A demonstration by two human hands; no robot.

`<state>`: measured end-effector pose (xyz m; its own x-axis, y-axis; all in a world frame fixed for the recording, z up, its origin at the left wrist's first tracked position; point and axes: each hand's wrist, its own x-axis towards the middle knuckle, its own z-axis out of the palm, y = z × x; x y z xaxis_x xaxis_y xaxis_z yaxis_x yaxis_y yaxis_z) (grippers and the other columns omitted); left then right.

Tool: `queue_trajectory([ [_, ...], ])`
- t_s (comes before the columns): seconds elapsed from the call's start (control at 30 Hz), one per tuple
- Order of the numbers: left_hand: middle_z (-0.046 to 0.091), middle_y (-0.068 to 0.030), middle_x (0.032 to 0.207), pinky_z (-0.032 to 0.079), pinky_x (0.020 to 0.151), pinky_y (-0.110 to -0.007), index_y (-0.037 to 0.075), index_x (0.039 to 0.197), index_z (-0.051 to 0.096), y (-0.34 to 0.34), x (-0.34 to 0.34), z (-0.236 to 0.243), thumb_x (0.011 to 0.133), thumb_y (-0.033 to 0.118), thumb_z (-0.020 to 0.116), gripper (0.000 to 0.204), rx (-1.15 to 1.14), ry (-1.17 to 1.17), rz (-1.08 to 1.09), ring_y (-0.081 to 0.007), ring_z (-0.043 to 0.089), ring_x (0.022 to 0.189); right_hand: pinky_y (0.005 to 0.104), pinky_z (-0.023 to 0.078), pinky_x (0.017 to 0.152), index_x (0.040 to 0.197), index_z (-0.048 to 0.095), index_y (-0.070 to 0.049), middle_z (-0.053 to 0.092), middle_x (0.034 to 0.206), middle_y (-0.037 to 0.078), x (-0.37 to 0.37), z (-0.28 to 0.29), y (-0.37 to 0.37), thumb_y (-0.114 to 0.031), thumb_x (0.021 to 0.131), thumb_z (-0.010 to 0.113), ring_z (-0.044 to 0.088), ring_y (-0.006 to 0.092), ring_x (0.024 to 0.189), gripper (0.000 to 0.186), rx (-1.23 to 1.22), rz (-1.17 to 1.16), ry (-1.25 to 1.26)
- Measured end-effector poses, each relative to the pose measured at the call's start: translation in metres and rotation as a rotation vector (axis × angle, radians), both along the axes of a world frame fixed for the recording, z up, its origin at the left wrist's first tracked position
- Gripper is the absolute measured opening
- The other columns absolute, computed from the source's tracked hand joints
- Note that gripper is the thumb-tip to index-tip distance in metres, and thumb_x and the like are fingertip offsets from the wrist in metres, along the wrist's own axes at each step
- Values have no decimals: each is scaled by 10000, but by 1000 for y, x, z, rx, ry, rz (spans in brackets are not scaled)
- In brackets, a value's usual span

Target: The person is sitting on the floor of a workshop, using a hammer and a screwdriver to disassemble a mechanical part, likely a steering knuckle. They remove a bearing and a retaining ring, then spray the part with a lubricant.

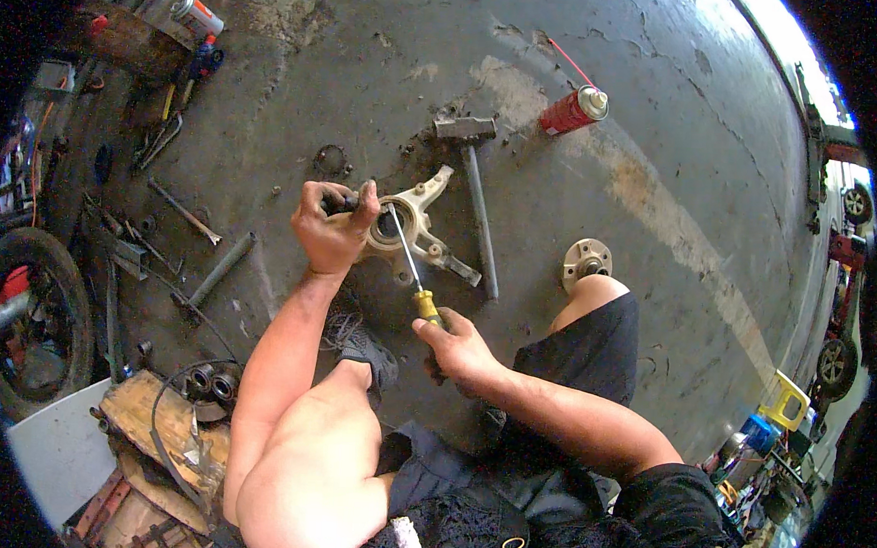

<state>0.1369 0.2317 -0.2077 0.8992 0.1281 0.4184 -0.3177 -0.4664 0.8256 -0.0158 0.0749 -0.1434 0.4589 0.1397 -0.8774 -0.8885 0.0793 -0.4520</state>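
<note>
My left hand (332, 224) grips the left side of a pale metal steering knuckle (419, 221) held just above the concrete floor. My right hand (458, 346) is closed on the yellow handle of a screwdriver (412, 269). Its thin shaft runs up and left, and the tip sits inside the knuckle's round bore. A long-handled hammer (478, 186) lies on the floor right behind the knuckle, head at the far end. I sit with both knees raised on either side of my arms.
A round wheel hub (587, 262) lies by my right knee. A red spray can (574, 110) lies further back. Rods, pipes and hand tools (185, 212) are scattered at left, near a tyre (33, 318). Bearings (213, 382) and wooden boards sit at lower left.
</note>
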Motion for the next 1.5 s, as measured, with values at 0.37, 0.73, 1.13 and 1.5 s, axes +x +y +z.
queue_trajectory([
  [0.37,610,-44,649,466,517,-288,72,743,489,3,1,-3,726,277,869,433,-5,5,-6,-140,564,545,313,421,428,1202,495,-3,545,757,66,-2,-11,35,-270,947,594,532,142,524,383,50,-189,34],
  [0.73,609,-44,669,473,541,-279,71,756,483,-1,-6,5,745,255,855,415,35,78,-36,-127,562,569,527,491,823,1177,484,47,638,981,326,-10,-21,36,-260,912,602,618,498,955,422,-382,138,-245],
  [1.13,683,-241,1036,531,799,-493,16,1102,562,122,47,0,717,562,747,693,984,828,145,-391,672,969,507,498,827,1172,496,52,644,984,320,-14,-31,34,-269,904,604,630,472,961,432,-305,67,-249],
  [1.5,369,-158,1490,295,1144,-458,86,1484,312,39,17,7,560,313,891,1113,764,380,-889,-340,353,1378,508,496,822,1148,496,59,636,996,328,-13,-27,31,-282,905,596,620,485,968,430,-324,87,-252],
])
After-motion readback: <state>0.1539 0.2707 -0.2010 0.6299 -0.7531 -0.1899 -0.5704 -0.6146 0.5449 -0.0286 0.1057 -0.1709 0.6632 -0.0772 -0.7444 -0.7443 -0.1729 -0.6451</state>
